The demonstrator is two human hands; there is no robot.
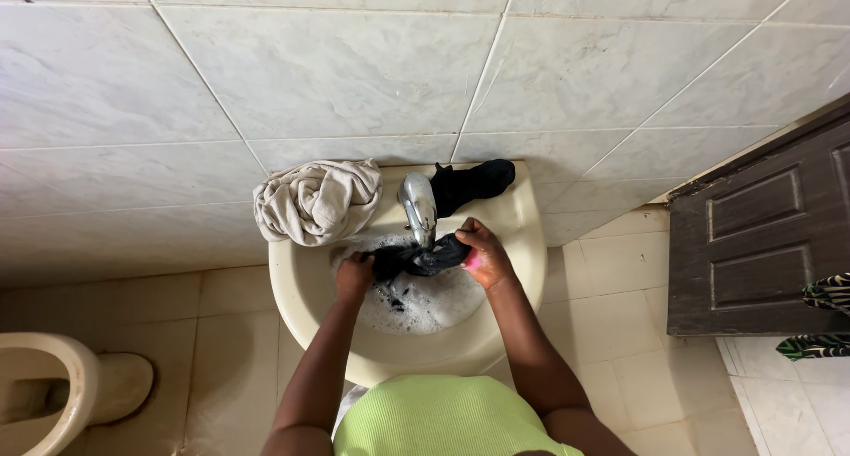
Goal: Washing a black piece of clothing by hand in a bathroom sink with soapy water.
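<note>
While both arms reach down, left hand (354, 273) and right hand (482, 254) clench dark cloth (423, 258), soapy sink (305, 288)

The tap (418, 206) overhangs the basin (301, 288), flanked by beige cloth (317, 201) and black cloth (474, 183); the front rim lies open.

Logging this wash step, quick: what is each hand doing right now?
Left hand: closed on the black cloth over the sink.
Right hand: closed on the same cloth, something pink in its grip.
</note>
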